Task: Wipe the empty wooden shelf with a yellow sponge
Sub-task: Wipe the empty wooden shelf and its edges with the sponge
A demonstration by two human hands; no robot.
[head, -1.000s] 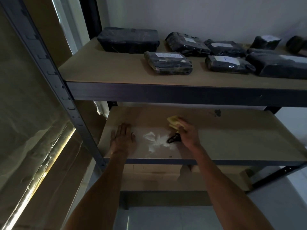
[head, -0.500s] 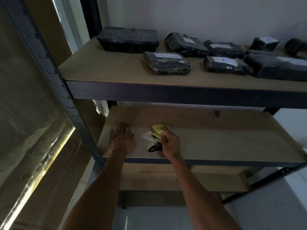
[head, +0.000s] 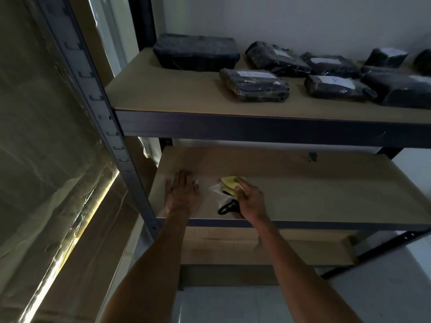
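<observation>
The wooden shelf [head: 326, 190] is the middle board of a dark metal rack. My right hand [head: 251, 201] presses a yellow sponge [head: 229, 183] onto its front left part, fingers closed over the sponge. A black loop [head: 227, 208] hangs beside that hand, near the shelf's front edge. A pale wet patch [head: 215, 190] shows on the wood just left of the sponge. My left hand [head: 180, 194] lies flat on the shelf, fingers spread, left of the patch, holding nothing.
The upper shelf [head: 177, 94] carries several black wrapped parcels [head: 254, 85] with white labels. A perforated metal upright [head: 98, 99] stands at the left, next to plastic-wrapped material [head: 42, 159]. A lower board [head: 268, 250] sits under the wiped shelf. A dark mark [head: 312, 156] is at the back right.
My right hand slid the sponge leftward along the shelf, from the middle toward my left hand and the wet patch. My left hand stayed flat in place.
</observation>
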